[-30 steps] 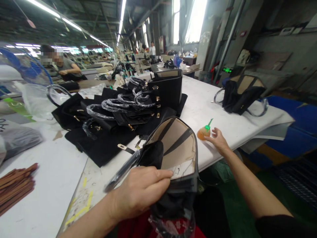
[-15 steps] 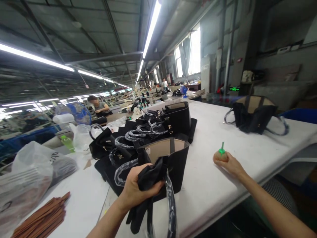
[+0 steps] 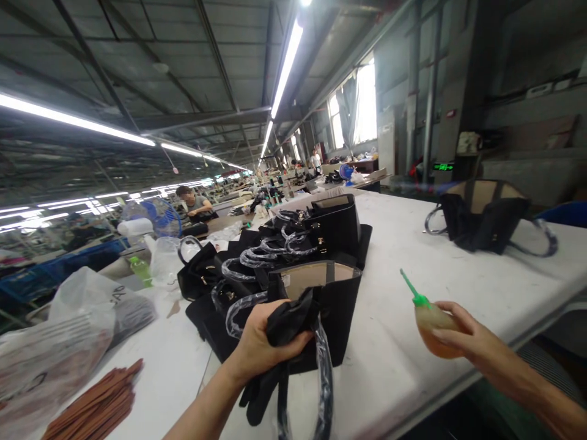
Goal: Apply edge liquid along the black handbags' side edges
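My left hand (image 3: 263, 342) is closed around black fabric and the plastic-wrapped handle of a black handbag (image 3: 321, 305) that stands open on the white table (image 3: 403, 348), its tan lining showing. My right hand (image 3: 465, 339) is closed on a small amber squeeze bottle (image 3: 433, 321) with a green nozzle, lifted above the table to the right of the bag.
Behind the held bag lies a pile of black handbags (image 3: 293, 241) with wrapped handles. Another open bag (image 3: 486, 217) stands at the far right. Brown strips (image 3: 96, 406) and plastic bags (image 3: 59, 330) lie at the left. A person (image 3: 195, 205) sits at a far bench beside a blue fan (image 3: 158, 217).
My right hand went from reaching the bottle on the table to lifting it towards me. The bag was brought upright on the table, and my view has risen.
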Tool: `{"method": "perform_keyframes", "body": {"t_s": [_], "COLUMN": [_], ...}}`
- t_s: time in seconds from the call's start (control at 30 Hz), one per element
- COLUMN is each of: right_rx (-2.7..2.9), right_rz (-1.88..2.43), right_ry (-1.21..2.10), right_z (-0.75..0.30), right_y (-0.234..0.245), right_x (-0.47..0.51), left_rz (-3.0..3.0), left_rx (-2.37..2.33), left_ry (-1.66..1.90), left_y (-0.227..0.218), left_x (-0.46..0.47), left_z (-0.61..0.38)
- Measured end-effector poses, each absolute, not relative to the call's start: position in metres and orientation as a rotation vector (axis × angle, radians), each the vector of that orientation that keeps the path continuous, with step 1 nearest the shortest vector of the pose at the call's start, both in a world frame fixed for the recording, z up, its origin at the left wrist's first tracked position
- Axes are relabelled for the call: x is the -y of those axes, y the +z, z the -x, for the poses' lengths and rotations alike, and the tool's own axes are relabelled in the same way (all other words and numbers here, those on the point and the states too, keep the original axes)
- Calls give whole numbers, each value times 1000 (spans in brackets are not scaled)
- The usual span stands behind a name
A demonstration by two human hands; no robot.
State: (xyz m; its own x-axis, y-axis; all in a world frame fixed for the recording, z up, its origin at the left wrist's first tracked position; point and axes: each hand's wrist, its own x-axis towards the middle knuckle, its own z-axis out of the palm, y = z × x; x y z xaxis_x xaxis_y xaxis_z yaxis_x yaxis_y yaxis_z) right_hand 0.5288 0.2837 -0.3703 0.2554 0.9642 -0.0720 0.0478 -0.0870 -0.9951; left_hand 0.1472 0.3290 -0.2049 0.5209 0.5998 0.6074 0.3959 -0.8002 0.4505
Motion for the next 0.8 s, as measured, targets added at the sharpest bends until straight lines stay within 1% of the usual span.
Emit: {"method": "perform_keyframes", "body": {"t_s": [0.13,0.2,0.3,0.4,0.5,0.6,0.67,0.8], "right_rx": [736,606,517,528,530,538,569,718], "right_rz": [1241,1185,1226,1243,1246,1274,1297,1345], "right_ry": [1185,1226,1217,1179,1134,1113,1124,1152], "right_z": [-536,-539,-541,-543,-548,-551,-549,-536], "right_y": [-346,-337,-328,-328,-333,-337,-337,-331], "right_x": [-252,-240,-225,-212,-204,-196,-188,-171], "left_rz": [-2761,-2888,-3134,-3443,-3550,-3444,-3370,-3359], "left_rx": [-332,-228,-97,48,85,28,-7,-14], "left_ry": [1024,917,812,698,463,140,0,20], "left_y": [-181,-167,-149,-146,-164,-197,-221,-259], "left_x": [-334,-339,-342,-332,-316,-304,-299,-290], "left_z": [-157,-162,-175,-193,-209,-216,-216,-205]}}
